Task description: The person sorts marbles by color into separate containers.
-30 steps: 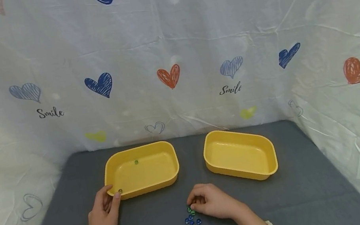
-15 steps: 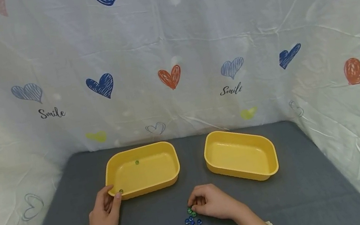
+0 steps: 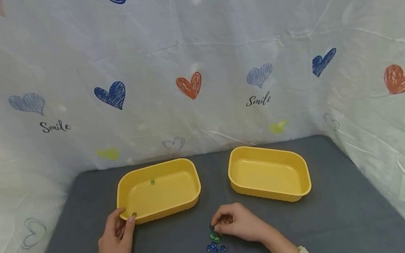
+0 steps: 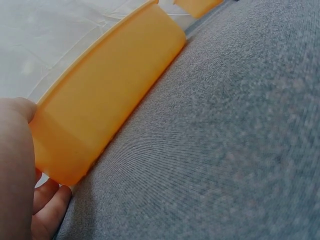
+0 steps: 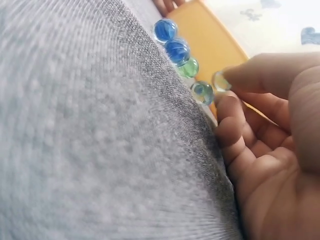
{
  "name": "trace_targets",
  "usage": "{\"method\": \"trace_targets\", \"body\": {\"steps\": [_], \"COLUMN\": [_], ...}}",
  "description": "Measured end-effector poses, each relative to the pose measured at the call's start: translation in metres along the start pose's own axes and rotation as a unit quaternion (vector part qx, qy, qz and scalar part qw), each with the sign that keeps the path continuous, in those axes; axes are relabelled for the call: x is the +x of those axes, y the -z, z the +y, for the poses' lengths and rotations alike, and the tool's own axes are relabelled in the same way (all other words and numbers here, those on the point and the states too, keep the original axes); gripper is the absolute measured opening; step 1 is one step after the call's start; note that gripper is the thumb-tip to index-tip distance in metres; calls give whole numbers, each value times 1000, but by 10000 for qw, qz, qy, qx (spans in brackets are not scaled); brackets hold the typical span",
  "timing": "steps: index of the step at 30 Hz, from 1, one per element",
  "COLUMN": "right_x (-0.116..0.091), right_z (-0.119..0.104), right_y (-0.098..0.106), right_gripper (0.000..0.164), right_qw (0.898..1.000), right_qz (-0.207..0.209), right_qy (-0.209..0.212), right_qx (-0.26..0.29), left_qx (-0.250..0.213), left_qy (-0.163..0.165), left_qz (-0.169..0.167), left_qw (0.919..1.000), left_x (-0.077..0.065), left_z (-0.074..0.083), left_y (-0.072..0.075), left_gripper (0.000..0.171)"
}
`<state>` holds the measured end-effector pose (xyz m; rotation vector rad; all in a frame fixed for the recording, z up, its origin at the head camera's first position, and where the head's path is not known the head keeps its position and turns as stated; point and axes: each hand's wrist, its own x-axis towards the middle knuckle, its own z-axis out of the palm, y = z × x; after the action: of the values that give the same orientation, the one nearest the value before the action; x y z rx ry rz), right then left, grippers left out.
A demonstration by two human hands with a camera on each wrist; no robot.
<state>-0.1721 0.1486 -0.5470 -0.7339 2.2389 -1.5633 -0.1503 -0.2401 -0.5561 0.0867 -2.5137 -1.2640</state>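
Observation:
My left hand grips the near left corner of the left yellow tray, thumb on the near side and fingers round the corner. Two small greenish marbles lie in that tray, one at the back and one by the thumb. My right hand is over a small cluster of marbles on the cloth, green ones nearest the fingers and blue ones nearer me. In the right wrist view, thumb and forefinger pinch a clear marble, just beside a greenish marble on the cloth.
A second yellow tray stands at the back right, turned at an angle. Grey cloth covers the table. Behind it hangs a white curtain with printed hearts.
My right hand has risen slightly from the cluster, showing more of the green marbles under its fingertips. The left hand keeps its hold on the tray corner.

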Motion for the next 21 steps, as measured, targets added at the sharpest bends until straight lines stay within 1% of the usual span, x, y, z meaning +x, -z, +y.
{"method": "trace_targets", "body": {"steps": [5,10,15,18,21], "right_x": [4,8,13,17,21], "right_z": [-6,-11,-20,-25,-29], "right_y": [1,3,3,4,6], "right_gripper": [10,11,14,14,14], "right_qw": [9996,9991,9987,9978,9967], "right_qz": [166,326,503,655,800], "right_qy": [-148,-78,-19,23,109], "right_qx": [201,248,87,-81,-132], "left_qx": [-33,-2,34,44,68], "left_qy": [-32,-15,23,47,46], "left_qz": [-83,-35,-63,-54,-22], "left_qw": [10000,10000,10000,10000,10000], "left_x": [0,1,1,0,0], "left_z": [0,1,2,2,1], "left_y": [2,3,4,3,2], "left_gripper": [55,54,55,55,54]}}
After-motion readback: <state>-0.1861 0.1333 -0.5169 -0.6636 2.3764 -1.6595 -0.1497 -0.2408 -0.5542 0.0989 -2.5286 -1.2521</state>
